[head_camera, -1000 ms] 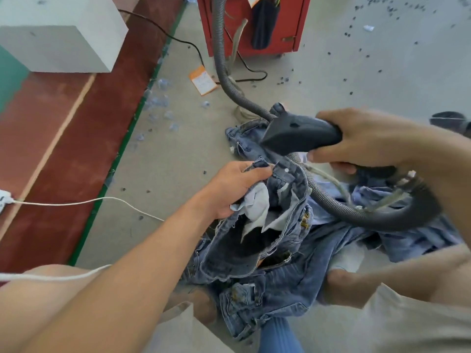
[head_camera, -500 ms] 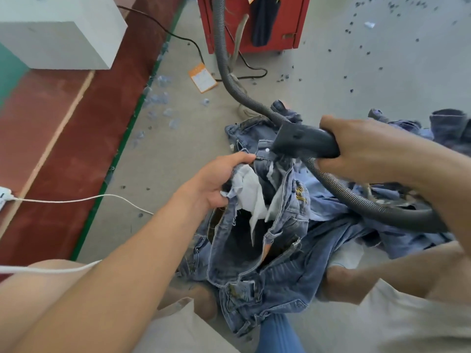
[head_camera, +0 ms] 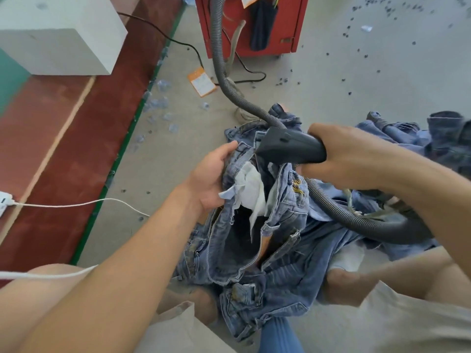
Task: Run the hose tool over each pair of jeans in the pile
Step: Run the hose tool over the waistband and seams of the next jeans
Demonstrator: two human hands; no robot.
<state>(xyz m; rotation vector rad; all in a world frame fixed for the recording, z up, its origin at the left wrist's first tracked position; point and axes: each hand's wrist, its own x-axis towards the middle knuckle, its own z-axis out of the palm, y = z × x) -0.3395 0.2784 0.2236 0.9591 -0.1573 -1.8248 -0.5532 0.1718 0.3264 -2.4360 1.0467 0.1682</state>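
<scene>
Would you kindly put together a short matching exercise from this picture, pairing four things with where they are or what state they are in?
Things:
1. hose tool
2. jeans
3. red cabinet
4. orange tag

Places or states:
A. lying flat on the grey floor, left of the hose
B. gripped by the right hand, nozzle at the waistband
C. standing at the top of the view, where the hose leads
D. held open at the waistband by the left hand, white pocket lining showing

Pairs: 1-B, 2-D, 3-C, 4-A
</scene>
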